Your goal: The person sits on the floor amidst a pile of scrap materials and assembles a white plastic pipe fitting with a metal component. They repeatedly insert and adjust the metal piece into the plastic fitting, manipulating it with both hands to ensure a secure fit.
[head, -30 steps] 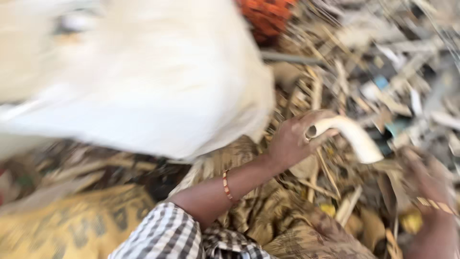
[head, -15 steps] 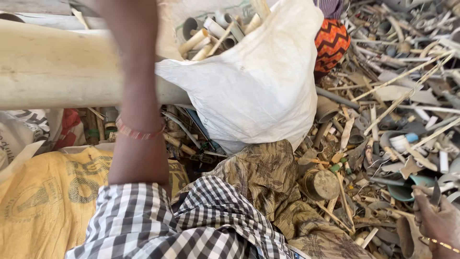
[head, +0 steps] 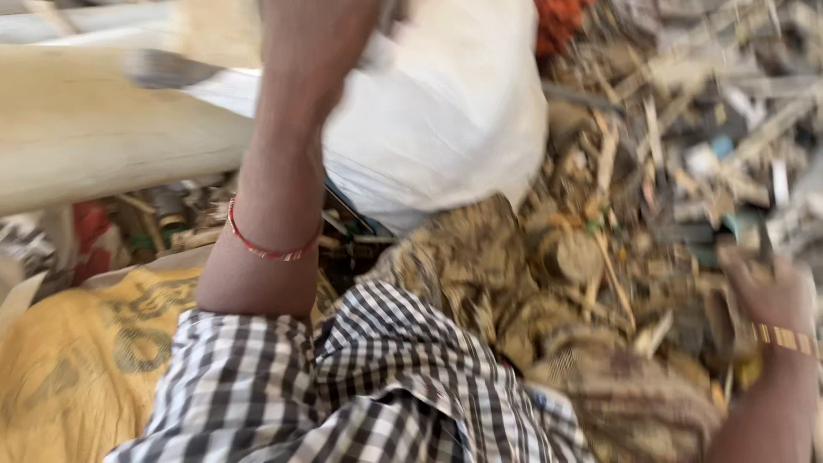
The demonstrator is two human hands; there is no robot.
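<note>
White woven sack [head: 446,129] is resting upright beside the scrap pile [head: 669,171]. Left arm is reaching over it, hand out of view. Right hand [head: 767,291] is pressing into scrap; grip indeterminate.

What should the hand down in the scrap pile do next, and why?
Probably close on one loose piece and lift it toward the white sack. The right hand rests low among the scrap pile, though blur hides whether it grips anything. The left arm reaches up to the sack's top, its hand out of view.
</note>
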